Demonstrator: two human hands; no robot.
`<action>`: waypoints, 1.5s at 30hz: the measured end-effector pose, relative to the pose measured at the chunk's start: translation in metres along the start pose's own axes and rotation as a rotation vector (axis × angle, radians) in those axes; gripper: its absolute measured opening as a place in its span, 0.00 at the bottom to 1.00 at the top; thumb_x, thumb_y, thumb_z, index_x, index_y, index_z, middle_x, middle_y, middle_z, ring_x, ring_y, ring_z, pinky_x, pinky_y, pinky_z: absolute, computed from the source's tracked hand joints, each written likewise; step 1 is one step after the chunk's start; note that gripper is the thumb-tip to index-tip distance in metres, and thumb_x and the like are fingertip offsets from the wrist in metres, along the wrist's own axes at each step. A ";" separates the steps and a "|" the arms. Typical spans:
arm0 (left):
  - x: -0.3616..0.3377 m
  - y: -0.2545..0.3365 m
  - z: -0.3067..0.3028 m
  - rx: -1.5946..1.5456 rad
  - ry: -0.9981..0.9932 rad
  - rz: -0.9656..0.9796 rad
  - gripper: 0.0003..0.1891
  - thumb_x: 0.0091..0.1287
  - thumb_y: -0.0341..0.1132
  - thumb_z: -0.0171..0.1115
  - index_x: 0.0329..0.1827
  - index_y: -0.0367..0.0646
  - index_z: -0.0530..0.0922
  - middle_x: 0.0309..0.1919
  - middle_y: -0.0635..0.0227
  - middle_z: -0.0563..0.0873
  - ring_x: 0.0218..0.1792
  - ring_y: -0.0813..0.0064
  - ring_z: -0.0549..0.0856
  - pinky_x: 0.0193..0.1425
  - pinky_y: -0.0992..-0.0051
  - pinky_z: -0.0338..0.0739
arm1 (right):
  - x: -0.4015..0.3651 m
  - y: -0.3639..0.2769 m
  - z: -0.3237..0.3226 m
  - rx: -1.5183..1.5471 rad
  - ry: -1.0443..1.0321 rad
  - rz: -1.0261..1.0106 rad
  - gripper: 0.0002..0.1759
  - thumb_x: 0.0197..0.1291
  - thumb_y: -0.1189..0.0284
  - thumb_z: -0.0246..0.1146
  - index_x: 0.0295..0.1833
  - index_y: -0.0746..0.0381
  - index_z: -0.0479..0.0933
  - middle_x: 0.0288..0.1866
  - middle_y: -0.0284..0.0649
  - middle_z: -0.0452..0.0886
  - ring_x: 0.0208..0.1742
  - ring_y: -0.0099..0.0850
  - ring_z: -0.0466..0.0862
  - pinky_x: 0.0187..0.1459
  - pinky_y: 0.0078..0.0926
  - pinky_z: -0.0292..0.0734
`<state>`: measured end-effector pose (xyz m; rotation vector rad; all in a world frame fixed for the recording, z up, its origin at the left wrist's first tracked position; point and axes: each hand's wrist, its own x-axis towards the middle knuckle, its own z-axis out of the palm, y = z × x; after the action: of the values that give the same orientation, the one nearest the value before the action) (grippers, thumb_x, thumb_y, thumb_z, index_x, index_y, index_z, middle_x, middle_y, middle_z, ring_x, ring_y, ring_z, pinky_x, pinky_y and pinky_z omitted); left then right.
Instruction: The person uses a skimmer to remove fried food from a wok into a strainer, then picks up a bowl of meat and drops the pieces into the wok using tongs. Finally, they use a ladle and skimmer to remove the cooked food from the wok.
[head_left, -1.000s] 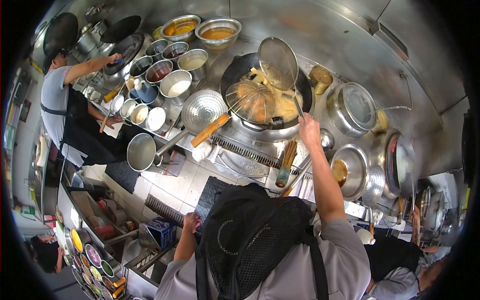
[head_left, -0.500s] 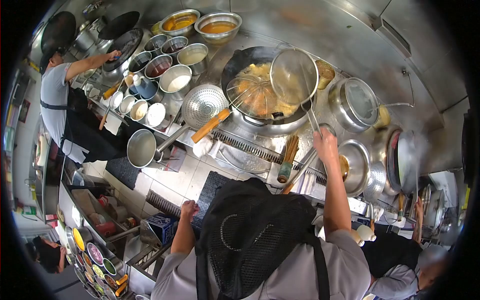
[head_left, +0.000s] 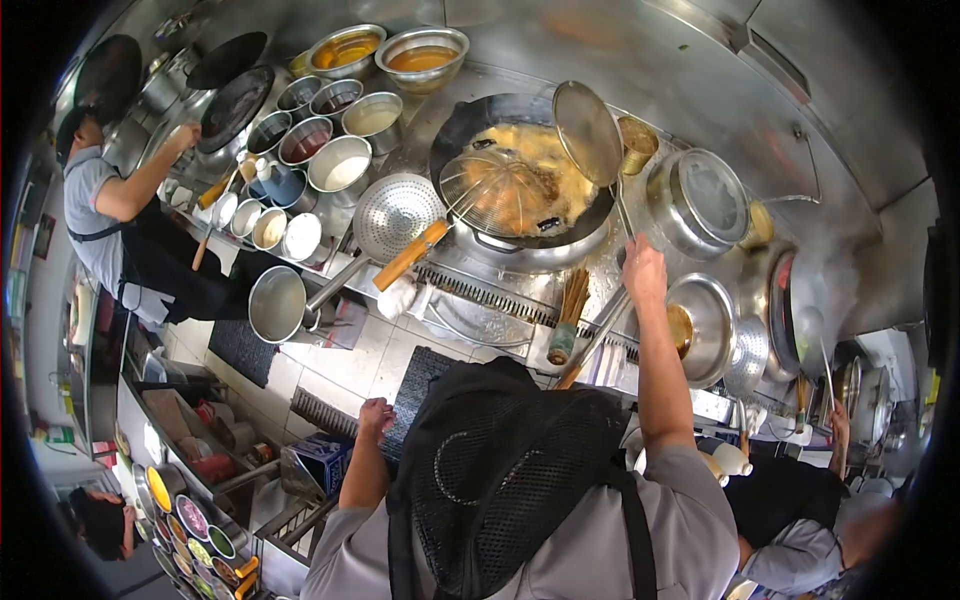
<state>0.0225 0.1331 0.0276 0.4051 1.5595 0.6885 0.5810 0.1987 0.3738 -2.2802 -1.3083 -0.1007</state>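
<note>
My right hand (head_left: 645,272) is closed around the metal handle of a round fine-mesh strainer (head_left: 587,133). The strainer's head is tilted on edge over the right side of a black wok (head_left: 452,140). Bubbling oil (head_left: 565,170) fills the wok, with orange-brown food in it. A wire spider skimmer (head_left: 497,192) lies over that food, its wooden handle (head_left: 412,255) sticking out toward me, untouched. At my left side, away from the stove, my left hand (head_left: 376,418) hangs with curled fingers and nothing visible in it.
Left of the wok are a perforated ladle (head_left: 398,217) and several metal pots of sauces (head_left: 340,163). A bamboo brush (head_left: 568,318) and a steel bowl (head_left: 705,325) sit near my right arm. Co-workers stand at left (head_left: 100,200) and lower right (head_left: 800,510).
The strainer has turned from facing me to a steeper, edge-on tilt and shifted slightly right in the wok. My right hand rose a little. The left co-worker's arm drew back.
</note>
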 end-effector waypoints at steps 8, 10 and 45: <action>-0.009 -0.027 -0.010 -0.013 -0.082 0.038 0.05 0.70 0.34 0.54 0.37 0.43 0.75 0.24 0.68 0.78 0.20 0.75 0.80 0.15 0.78 0.68 | -0.044 0.006 -0.056 0.129 -0.119 -0.132 0.13 0.67 0.67 0.59 0.48 0.66 0.77 0.39 0.65 0.83 0.46 0.64 0.82 0.47 0.60 0.75; -0.007 -0.041 -0.012 0.014 -0.056 0.040 0.07 0.71 0.34 0.53 0.34 0.44 0.74 0.23 0.68 0.78 0.20 0.75 0.80 0.14 0.78 0.66 | -0.046 0.007 -0.058 0.068 -0.210 -0.095 0.13 0.67 0.67 0.60 0.48 0.66 0.78 0.39 0.66 0.83 0.46 0.65 0.82 0.47 0.60 0.76; -0.041 -0.033 -0.009 0.050 -0.027 0.053 0.08 0.74 0.35 0.56 0.43 0.38 0.74 0.26 0.65 0.78 0.21 0.72 0.83 0.14 0.79 0.71 | 0.066 -0.051 0.033 0.143 -0.052 -0.107 0.14 0.70 0.65 0.58 0.56 0.59 0.79 0.44 0.61 0.84 0.49 0.63 0.82 0.49 0.56 0.76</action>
<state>0.0228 0.0809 0.0383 0.4931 1.5472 0.6832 0.5683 0.2870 0.3856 -2.1061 -1.4173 0.0157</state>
